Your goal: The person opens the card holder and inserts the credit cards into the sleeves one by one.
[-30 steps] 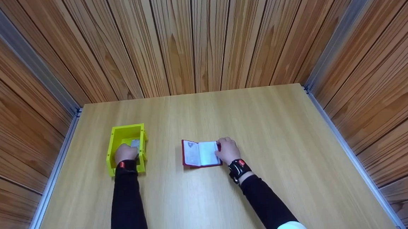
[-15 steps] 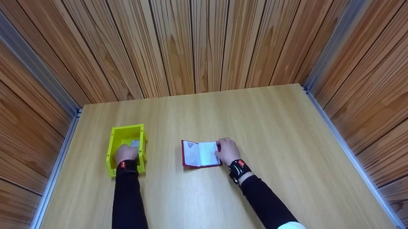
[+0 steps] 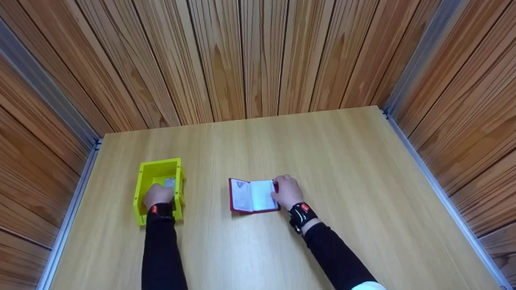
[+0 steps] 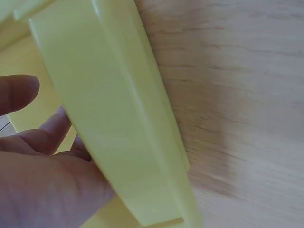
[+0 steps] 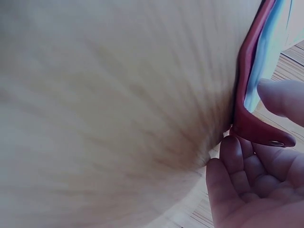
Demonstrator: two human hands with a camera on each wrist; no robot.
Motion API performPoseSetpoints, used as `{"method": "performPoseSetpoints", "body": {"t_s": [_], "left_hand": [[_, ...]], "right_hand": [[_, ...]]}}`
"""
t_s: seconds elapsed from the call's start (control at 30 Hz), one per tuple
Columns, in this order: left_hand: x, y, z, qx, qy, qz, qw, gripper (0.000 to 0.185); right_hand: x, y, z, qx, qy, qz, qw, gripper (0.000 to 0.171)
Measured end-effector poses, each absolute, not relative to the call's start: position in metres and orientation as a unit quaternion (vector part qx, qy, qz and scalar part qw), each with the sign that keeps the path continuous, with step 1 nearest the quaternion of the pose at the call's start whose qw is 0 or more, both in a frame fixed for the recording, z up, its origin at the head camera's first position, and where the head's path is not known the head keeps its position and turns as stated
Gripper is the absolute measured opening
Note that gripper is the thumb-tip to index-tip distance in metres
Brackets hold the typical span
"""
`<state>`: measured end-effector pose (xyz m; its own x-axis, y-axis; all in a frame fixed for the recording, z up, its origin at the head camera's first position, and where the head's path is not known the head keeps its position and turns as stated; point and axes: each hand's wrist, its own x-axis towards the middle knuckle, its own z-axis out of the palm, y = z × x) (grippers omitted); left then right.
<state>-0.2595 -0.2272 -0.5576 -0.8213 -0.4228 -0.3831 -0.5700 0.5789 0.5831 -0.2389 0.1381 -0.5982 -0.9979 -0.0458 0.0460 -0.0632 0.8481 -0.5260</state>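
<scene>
Yellow bin with grey card inside, left hand grip unclear, right hand pinching open red wallet

Light wood-grain table, rectangular, pale matte top. Boxed in on three sides by walls of vertical reddish-brown wood planks. Grey metal strips run down both back corners and along the table's left and right edges. Lighting even, no hard shadows.
</scene>
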Motion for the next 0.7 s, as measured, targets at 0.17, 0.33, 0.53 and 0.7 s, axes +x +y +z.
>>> {"method": "performPoseSetpoints", "body": {"t_s": [0.17,0.33,0.53,0.7], "left_hand": [[-0.2587,-0.2274,-0.5551,-0.276,0.889,0.354,0.091,0.033],[-0.2575,-0.2283,-0.5547,-0.279,0.879,0.379,0.079,0.027],[-0.2552,-0.2286,-0.5545,-0.283,0.874,0.388,0.077,0.024],[-0.2539,-0.2282,-0.5527,-0.279,0.883,0.372,0.052,0.021]], "right_hand": [[-0.2387,0.138,-0.5981,0.028,-0.962,0.271,0.017,0.034],[-0.239,0.1384,-0.5977,0.029,-0.962,0.269,0.022,0.034],[-0.2391,0.1385,-0.5984,0.029,-0.961,0.273,0.019,0.034],[-0.2395,0.1375,-0.5991,0.023,-0.961,0.276,0.012,0.035]]}}
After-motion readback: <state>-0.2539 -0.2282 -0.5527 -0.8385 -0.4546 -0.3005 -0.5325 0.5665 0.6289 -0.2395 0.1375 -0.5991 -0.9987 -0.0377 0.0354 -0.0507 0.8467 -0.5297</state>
